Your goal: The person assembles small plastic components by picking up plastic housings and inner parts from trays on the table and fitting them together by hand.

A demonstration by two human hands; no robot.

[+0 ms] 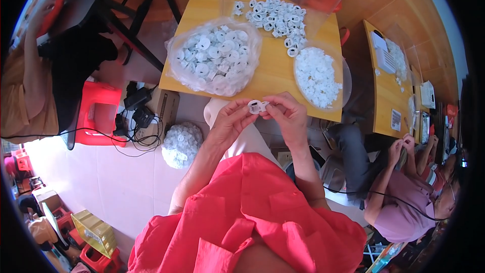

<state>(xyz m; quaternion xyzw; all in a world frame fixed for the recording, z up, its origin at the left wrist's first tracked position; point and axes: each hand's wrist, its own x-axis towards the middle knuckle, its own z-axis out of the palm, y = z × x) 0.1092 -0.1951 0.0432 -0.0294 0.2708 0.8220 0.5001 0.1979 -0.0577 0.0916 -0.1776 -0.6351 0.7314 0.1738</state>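
In front of my lap, just off the near edge of the wooden table (pixel 275 83), my left hand (pixel 231 121) pinches a round white plastic part (pixel 254 107) with a dark slot. My right hand (pixel 289 117) is closed on a small white plastic piece (pixel 264 105) at the right side of that part; its fingertips partly cover it. Beyond my left hand stands an open clear plastic bag (pixel 222 88) full of white round parts. Several white parts with dark slots (pixel 275 17) lie heaped farther back. A shallow oval container (pixel 304 97) of small white pieces sits at the right.
A red plastic stool (pixel 95 108) and a cardboard box (pixel 166 107) with black adapters and cables stand on the left. A filled bag (pixel 182 146) rests on the floor. One person is at left; others work at a second table (pixel 384 106) on the right.
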